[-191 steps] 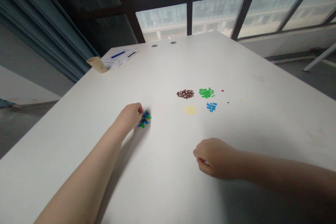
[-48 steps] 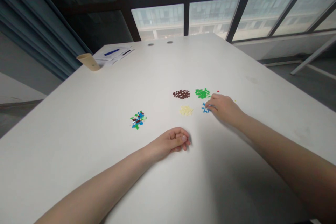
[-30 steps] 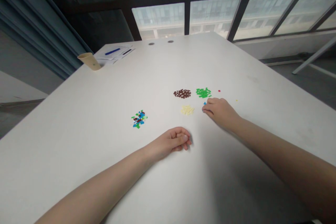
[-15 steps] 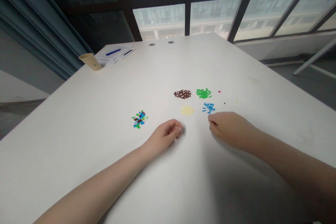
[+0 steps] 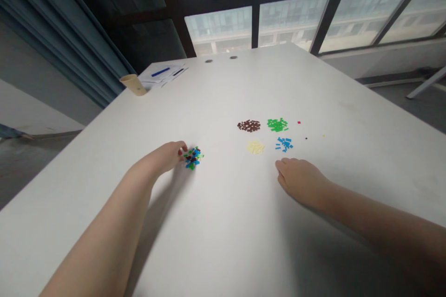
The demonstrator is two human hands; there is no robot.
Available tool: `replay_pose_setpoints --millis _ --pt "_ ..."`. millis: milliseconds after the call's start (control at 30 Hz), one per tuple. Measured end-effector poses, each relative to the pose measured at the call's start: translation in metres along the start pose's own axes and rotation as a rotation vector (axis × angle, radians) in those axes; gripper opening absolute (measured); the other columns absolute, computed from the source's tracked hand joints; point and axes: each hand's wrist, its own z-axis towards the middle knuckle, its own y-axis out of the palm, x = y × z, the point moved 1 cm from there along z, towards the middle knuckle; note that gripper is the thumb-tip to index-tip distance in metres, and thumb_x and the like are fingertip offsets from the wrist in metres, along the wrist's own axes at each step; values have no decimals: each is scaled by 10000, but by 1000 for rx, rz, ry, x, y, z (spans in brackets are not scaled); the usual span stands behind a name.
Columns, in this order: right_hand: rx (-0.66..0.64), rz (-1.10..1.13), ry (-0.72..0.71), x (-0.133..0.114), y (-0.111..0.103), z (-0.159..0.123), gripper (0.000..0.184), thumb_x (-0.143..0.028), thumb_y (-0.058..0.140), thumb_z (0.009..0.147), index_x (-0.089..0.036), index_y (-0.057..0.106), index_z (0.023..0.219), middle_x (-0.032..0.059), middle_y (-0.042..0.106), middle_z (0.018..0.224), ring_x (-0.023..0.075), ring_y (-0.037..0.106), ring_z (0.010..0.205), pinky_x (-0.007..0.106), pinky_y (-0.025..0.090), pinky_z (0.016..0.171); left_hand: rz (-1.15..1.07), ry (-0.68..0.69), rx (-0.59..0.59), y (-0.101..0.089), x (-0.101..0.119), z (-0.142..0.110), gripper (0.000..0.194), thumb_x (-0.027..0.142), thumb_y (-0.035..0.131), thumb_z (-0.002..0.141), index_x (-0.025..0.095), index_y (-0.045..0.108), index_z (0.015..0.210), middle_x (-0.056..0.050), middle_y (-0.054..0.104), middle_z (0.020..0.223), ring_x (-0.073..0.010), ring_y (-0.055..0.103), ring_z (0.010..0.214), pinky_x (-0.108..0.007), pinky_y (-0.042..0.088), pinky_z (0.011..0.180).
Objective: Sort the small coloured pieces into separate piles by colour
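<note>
My left hand (image 5: 173, 154) is at the left edge of a mixed pile of small flat pieces (image 5: 193, 158) in blue, green, brown and other colours. Its thumb and fingers are curved and apart, with nothing visibly gripped between them. On the table just below the blue pieces (image 5: 285, 144) is my right hand (image 5: 298, 175), back up, fingers bent and pressed together. Whatever it might hold is hidden underneath. Sorted groups lie above: brown pieces (image 5: 248, 125), green pieces (image 5: 277, 125) and pale yellow pieces (image 5: 255, 147).
Single tiny red (image 5: 298, 122), black (image 5: 306, 138) and yellow (image 5: 324, 136) pieces lie right of the groups. A tan cup (image 5: 134, 85) stands at the table's far left edge, beside papers (image 5: 167, 75) with a blue pen (image 5: 160, 72). Windows border the white table (image 5: 223, 241) behind.
My left hand has moved left, from below the pale yellow pieces to the mixed pile, and its fingers have spread. My right hand has drawn slightly away from the blue pieces. The view has shifted a little.
</note>
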Motion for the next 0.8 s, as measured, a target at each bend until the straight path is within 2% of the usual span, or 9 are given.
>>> replay_pose_setpoints --millis 100,300,467,533,700,800 --pt "-1 1 -5 0 2 0 197 -139 369 811 -138 563 843 90 610 833 207 571 753 302 375 645 17 52 -54 3 6 4 303 167 478 650 193 599 927 -46 653 848 -162 591 702 -224 412 610" --pt "4 -45 -1 -2 2 -2 191 -138 377 815 -138 563 855 96 601 830 215 568 737 306 373 618 56 4 -6 4 14 4 248 133 463 614 168 607 813 -63 656 835 -179 589 725 -234 393 625" --pt "-15 -36 -14 -10 1 -8 196 -117 381 802 -137 568 857 105 601 821 205 563 731 301 369 617 91 21 6 3 15 2 225 97 438 586 163 596 732 -52 639 735 -165 567 660 -229 368 582" --pt "-19 -20 -59 -16 3 -13 196 -100 392 785 -135 572 854 105 602 811 201 559 724 300 369 621 106 32 12 3 17 2 218 92 436 581 162 589 721 -55 633 726 -166 561 650 -232 362 573" --pt "-30 83 -316 -36 10 -29 191 -96 431 738 -161 582 836 82 605 817 188 550 733 299 375 656 127 28 24 4 21 1 242 93 435 593 165 588 766 -58 639 744 -167 563 657 -233 363 582" --pt "-55 112 -340 -42 11 -32 198 -96 426 735 -160 584 835 78 607 813 189 549 733 307 378 664 142 16 9 4 24 -1 211 95 433 600 155 597 718 -68 639 709 -171 567 634 -239 360 574"
